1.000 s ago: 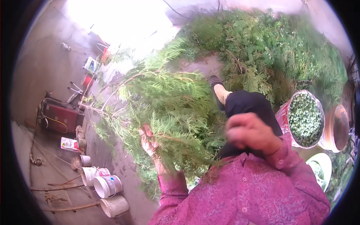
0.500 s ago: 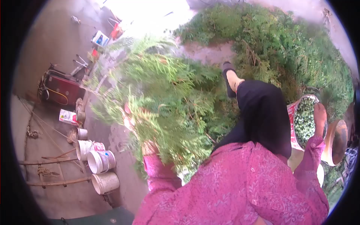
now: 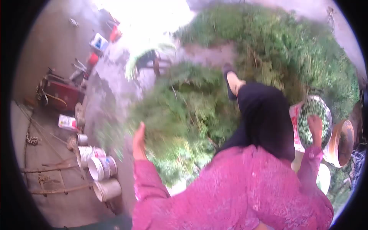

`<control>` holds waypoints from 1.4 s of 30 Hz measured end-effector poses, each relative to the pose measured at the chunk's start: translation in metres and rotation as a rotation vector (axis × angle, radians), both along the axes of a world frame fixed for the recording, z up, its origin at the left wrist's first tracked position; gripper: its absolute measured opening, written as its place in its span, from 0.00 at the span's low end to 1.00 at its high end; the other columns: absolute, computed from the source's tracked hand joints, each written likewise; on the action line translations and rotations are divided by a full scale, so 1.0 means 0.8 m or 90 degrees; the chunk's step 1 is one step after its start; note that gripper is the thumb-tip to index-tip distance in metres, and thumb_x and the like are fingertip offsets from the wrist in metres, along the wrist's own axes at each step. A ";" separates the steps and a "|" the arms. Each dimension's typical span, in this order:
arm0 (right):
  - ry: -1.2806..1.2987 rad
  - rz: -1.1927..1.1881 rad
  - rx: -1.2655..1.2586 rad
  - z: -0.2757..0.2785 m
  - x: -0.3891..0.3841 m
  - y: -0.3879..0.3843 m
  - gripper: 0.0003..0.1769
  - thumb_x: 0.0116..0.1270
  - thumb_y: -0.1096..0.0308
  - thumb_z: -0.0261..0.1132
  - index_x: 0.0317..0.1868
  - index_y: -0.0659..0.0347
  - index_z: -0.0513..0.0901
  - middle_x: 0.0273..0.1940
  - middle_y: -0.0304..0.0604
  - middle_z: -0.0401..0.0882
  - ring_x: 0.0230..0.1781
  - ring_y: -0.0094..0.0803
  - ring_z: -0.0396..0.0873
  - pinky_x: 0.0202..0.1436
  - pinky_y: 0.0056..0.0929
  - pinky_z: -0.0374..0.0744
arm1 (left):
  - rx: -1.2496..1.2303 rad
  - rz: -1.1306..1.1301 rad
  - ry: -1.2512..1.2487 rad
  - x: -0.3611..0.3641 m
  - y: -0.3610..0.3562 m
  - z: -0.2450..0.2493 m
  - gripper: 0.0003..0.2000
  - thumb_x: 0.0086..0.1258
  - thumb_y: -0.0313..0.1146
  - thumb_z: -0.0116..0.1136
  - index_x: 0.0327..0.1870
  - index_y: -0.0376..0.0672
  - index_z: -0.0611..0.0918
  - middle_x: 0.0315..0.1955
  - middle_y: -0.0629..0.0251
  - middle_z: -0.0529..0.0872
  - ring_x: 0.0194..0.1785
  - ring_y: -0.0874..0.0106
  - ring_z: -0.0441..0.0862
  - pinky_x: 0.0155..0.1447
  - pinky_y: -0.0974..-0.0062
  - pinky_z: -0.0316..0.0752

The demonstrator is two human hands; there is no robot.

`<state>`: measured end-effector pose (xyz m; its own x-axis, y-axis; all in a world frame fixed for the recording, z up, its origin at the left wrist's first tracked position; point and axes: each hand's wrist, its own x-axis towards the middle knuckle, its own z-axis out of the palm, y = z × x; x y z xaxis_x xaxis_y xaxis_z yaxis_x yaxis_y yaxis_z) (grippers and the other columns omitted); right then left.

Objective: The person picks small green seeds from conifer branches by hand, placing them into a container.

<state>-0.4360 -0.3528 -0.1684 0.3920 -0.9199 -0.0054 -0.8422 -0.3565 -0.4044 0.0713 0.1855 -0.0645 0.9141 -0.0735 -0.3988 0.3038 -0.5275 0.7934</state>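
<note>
While the right hand lies over the small green pieces in the bucket, the left hand is nearer the leafy branches, which spread just to its right, though blur leaves unclear whether either hand is spread or pinching anything.

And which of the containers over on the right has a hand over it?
The red-sided bucket holding small green pieces: the right hand is over its mouth. No hand is over the brown tub or pale container nearby.
</note>
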 end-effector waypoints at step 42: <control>-0.598 0.145 0.193 0.154 0.111 0.098 0.12 0.60 0.64 0.62 0.37 0.65 0.80 0.29 0.37 0.79 0.29 0.18 0.73 0.35 0.20 0.73 | -0.198 0.222 -0.312 -0.118 0.043 0.031 0.09 0.64 0.34 0.54 0.31 0.37 0.78 0.28 0.64 0.82 0.28 0.76 0.78 0.27 0.82 0.69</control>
<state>-0.3472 -0.2741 -0.0452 0.5236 -0.8340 0.1739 -0.0622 -0.2410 -0.9685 -0.0228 0.2195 -0.0396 0.9750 0.2144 0.0591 -0.0181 -0.1880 0.9820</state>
